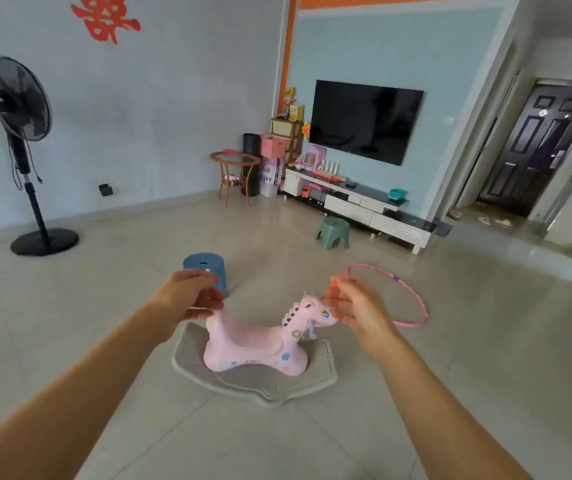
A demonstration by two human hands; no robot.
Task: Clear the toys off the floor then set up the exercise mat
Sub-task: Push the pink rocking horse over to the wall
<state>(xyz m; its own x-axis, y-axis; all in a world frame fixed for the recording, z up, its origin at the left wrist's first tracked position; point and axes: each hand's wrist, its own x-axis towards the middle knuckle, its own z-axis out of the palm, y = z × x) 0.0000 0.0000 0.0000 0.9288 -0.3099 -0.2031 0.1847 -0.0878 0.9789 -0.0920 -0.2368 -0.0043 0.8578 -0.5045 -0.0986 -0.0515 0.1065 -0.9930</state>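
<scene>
Pink rocking horse (256, 344): grey rocker base, blue spots, possibly orange horn.

The rocking horse (253, 344) is pale pink with blue and pink dots low on its side, a blue eye and a grey rocker base (256, 382), on a floor (139, 427) of glossy beige tiles. Beyond it to the left is a blue stool (205, 266), to the right a pink hoop (416, 296) with a purple band, and farther off a green stool (333, 232). The far left wall (156, 116) is pale grey with a red paper-cut (106, 17) and a black fan (18, 98) before it, while the TV wall (398, 50) is light blue with orange stripes, holding a black TV (364, 121) over a white cabinet (357, 206), beside a dark door (537, 143).
</scene>
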